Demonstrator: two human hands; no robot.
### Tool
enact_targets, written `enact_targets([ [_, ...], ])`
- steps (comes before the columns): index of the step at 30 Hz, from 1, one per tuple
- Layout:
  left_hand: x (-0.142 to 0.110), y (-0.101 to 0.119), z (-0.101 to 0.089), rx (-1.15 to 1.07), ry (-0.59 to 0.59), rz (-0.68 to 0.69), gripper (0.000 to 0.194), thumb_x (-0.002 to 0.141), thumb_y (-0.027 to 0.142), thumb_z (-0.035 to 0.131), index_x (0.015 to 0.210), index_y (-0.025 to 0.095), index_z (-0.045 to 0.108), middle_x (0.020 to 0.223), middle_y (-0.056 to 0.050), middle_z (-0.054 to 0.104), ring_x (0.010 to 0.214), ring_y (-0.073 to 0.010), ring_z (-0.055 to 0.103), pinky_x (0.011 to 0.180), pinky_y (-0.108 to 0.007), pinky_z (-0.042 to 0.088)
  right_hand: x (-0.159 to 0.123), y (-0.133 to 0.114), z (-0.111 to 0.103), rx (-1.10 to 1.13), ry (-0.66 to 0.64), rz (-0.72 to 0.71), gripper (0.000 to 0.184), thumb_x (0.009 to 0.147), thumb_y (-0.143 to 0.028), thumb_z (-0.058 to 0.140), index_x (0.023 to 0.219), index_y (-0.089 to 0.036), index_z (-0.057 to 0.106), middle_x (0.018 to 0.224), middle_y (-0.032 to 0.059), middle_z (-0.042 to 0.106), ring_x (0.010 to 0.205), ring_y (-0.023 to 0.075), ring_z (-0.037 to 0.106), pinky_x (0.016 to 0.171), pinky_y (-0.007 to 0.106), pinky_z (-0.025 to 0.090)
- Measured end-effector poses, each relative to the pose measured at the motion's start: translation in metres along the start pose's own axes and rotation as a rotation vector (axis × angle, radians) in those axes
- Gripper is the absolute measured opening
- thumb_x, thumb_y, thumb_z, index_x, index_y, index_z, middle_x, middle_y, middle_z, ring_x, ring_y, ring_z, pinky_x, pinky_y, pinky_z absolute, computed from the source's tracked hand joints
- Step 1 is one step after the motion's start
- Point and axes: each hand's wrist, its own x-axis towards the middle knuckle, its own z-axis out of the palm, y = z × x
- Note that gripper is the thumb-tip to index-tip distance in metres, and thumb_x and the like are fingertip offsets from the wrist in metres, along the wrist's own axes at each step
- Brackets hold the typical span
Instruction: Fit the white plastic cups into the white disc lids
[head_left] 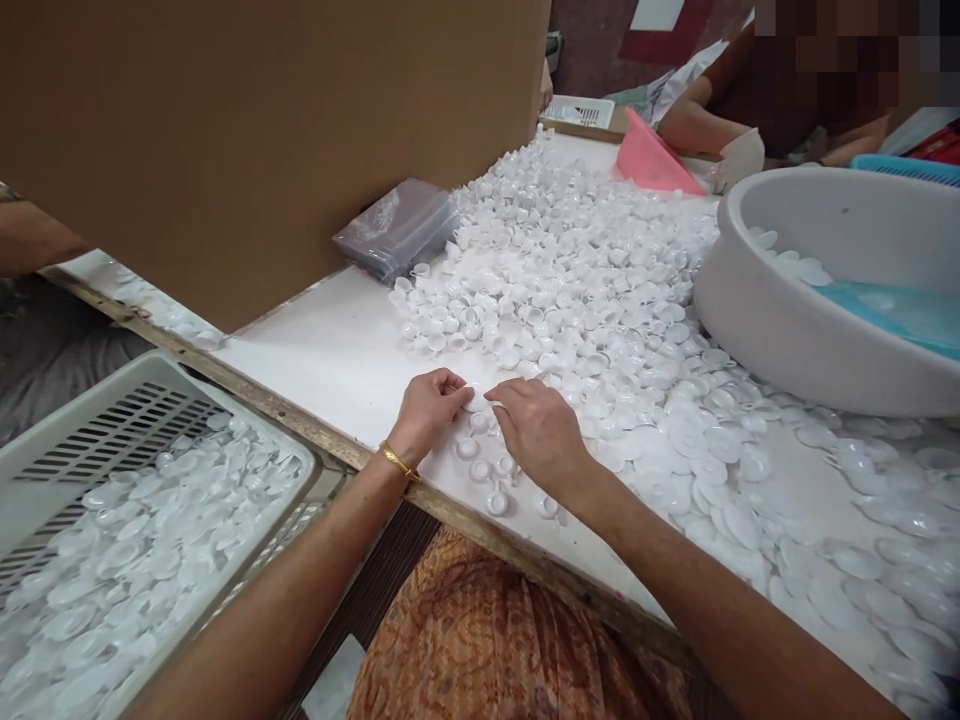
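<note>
My left hand (433, 408), with a gold bangle at the wrist, pinches a small white plastic saucer (475, 400) just above the table edge. Facing it, my right hand (534, 428) has its fingers curled close to the saucer's other side. What its fingertips hold, if anything, is too small to make out. Below and between the hands lie several small white toy cups (497, 502). Beyond them spreads a large heap of white cups (540, 300). Flat white saucers (686, 450) lie beside my right forearm.
A slotted basket (300, 440) of white pieces stands at lower left. A tall cardboard box (285, 130) rises behind a clear plastic packet (397, 228). On the right are a grey tub (810, 320) and a pink scoop-like piece (654, 158). Another person (697, 120) sits across the table.
</note>
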Motion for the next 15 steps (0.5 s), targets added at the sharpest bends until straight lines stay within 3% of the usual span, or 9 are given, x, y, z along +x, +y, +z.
enact_targets([
  [7, 0.002, 0.009, -0.007, 0.058, -0.131, -0.049, 0.013, 0.071, 0.023, 0.062, 0.075, 0.017, 0.052, 0.043, 0.006, 0.049, 0.037, -0.0063, 0.043, 0.038, -0.015, 0.030, 0.000, -0.001, 0.007, -0.167, -0.081, -0.176, 0.027, 0.092, -0.016, 0.039, 0.107, -0.017, 0.061, 0.110, 0.0066, 0.063, 0.095, 0.0219, 0.050, 0.075, 0.036, 0.035],
  [15, 0.009, 0.025, -0.016, 0.008, -0.365, -0.230, 0.013, 0.077, 0.018, 0.056, 0.078, 0.020, 0.043, 0.040, 0.007, 0.047, 0.031, -0.0083, 0.043, 0.031, -0.015, 0.031, 0.007, -0.006, 0.004, -0.264, -0.130, -0.260, 0.025, 0.090, -0.012, 0.038, 0.101, -0.013, 0.061, 0.090, 0.0086, 0.063, 0.087, 0.0232, 0.048, 0.070, 0.036, 0.031],
])
